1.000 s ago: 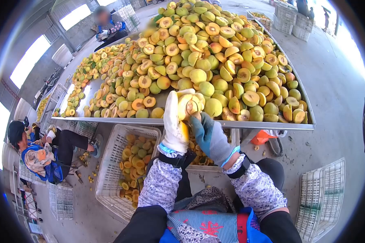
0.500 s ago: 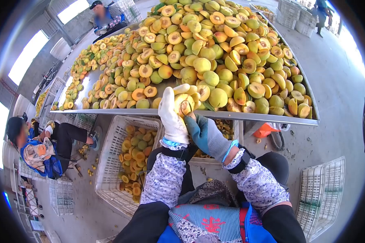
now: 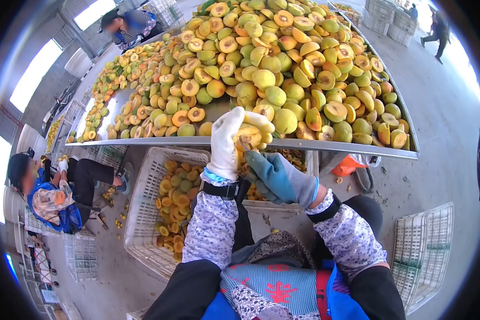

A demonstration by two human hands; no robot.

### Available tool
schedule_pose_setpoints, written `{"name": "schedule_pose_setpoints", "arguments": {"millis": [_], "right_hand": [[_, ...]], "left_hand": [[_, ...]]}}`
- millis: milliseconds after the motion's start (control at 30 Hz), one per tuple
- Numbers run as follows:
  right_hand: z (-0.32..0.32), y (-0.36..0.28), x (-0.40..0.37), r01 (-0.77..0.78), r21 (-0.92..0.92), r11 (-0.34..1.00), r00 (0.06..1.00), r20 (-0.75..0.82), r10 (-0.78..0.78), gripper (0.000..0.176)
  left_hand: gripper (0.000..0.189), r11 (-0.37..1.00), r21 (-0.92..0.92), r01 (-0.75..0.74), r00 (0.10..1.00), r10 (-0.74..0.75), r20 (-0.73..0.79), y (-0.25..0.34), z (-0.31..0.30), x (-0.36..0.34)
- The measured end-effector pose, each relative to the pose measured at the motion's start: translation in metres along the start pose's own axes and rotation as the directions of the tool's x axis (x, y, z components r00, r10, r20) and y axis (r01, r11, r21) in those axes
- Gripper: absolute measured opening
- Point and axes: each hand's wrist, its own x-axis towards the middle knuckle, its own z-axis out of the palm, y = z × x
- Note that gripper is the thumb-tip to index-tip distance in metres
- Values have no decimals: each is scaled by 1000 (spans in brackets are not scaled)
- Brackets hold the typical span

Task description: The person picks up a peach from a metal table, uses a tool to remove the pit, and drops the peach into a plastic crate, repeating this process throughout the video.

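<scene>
My left hand, in a white glove, is closed around a yellow peach half, its cut face turned toward me. Close below the fruit is my right hand, in a blue-grey glove, fingers pinched together at the cut face. Whatever the right fingers grip is mostly hidden. Both hands are at the front edge of a metal table heaped with halved peaches. Beneath them, a white crate holds more peach halves, and a second crate stands partly behind my right hand.
A person sits at the left, and another is at the table's far left. Someone walks at the far right. A white crate stands on the floor at right, near an orange bag under the table.
My right hand has drawn slightly down and turned at the peach half, its thumb side now showing more. My left hand keeps its hold. The far-left person leans forward.
</scene>
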Motion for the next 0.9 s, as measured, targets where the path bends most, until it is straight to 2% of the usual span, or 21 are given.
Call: {"name": "schedule_pose_setpoints", "arguments": {"millis": [100,133,200,233,267,300,367,400,433,467,500,567,600,633,700,733,767,800,833,867,900], "right_hand": [[-3,5,0,-93,-87,992,993,-76,87,56],[-6,8,1,-139,69,988,988,72,134,57],[-15,13,4,-283,342,896,916,374,147,57],[-16,16,6,-288,395,872,904,412,112,57],[-16,17,8,-291,444,847,891,448,72,57],[-15,17,8,-297,493,818,877,480,29,57],[-9,6,1,-172,118,978,966,213,144,54],[-8,-1,0,-134,-98,986,988,60,141,53],[-10,16,5,9,-289,957,999,-39,-21,49],[-17,48,13,127,-477,870,975,-102,-198,46],[-23,64,18,215,-651,728,917,-122,-380,42],[-26,52,10,90,-778,622,919,-176,-353,34],[-26,48,5,22,-826,563,917,-208,-341,31],[-26,49,2,49,-826,562,897,-211,-389,31],[-25,47,5,130,-829,544,833,-206,-513,30],[-26,50,6,124,-836,534,825,-212,-524,30],[-24,47,9,108,-838,534,831,-219,-511,30],[-22,45,8,84,-840,536,842,-228,-489,30],[-19,46,3,53,-841,539,857,-239,-457,30],[-18,42,2,102,-823,559,880,-187,-436,30],[-17,40,1,84,-829,553,886,-192,-421,31]], "left_hand": [[53,978,208,13,989,-43,139,-2,-7,6],[51,984,176,23,989,-48,138,-2,-6,6],[48,979,-202,35,987,-3,158,-8,0,0],[47,923,-383,39,987,25,161,-10,3,-3],[43,866,-495,77,993,-21,117,-11,4,-2],[43,880,-472,42,999,-26,41,-13,5,0],[41,907,-421,-26,993,-25,-116,-16,3,6],[40,894,-446,-41,970,-72,-234,-14,-1,8],[41,857,-512,-49,981,-54,-184,-18,-23,14],[42,859,-503,-98,969,-33,-245,-10,-31,12],[43,858,-491,-154,951,-6,-310,-1,-40,9],[46,918,-334,-213,916,69,-395,16,-66,-2],[47,907,-346,-241,896,71,-438,25,-75,-13],[47,895,-356,-271,875,75,-477,33,-83,-25],[48,947,-178,-268,827,131,-546,46,-118,-52],[50,966,-80,-248,783,151,-603,48,-145,-63],[49,988,91,-126,718,154,-678,55,-161,-73],[45,881,457,121,613,296,-733,58,-181,-77],[41,606,685,405,534,452,-715,55,-197,-82],[39,432,781,451,506,597,-623,50,-199,-85],[36,243,839,487,476,731,-489,57,-184,-78]]}}
